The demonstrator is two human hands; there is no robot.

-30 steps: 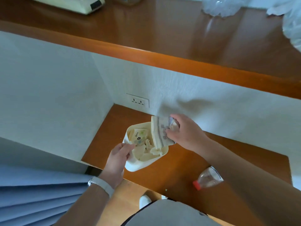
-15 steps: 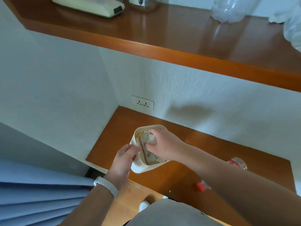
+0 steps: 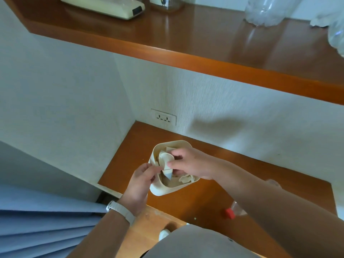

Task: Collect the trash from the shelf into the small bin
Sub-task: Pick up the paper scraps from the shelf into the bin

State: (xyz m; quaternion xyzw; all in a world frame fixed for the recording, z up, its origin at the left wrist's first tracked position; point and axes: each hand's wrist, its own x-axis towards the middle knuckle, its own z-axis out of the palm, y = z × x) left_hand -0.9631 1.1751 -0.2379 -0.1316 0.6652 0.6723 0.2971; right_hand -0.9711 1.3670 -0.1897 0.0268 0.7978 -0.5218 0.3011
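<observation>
The small bin (image 3: 167,189) is smooth, matte cream plastic with a rounded-square mouth. It sits tilted toward the camera on the glossy brown wood of the lower shelf (image 3: 141,138), near its left front corner. The left hand (image 3: 141,181), with a white strap at the wrist, has its grip narrowed on the bin's near-left rim, thumb and fingers pinching the wall. The right hand (image 3: 189,162) lies over the mouth, its grip curled around a pale crumpled packet (image 3: 163,159) that is partly inside the bin, above other creased, off-white scraps. To the right on the same shelf lies 1 clear plastic bottle (image 3: 240,211) with a red cap, mostly hidden behind the right forearm and well apart from both hands.
</observation>
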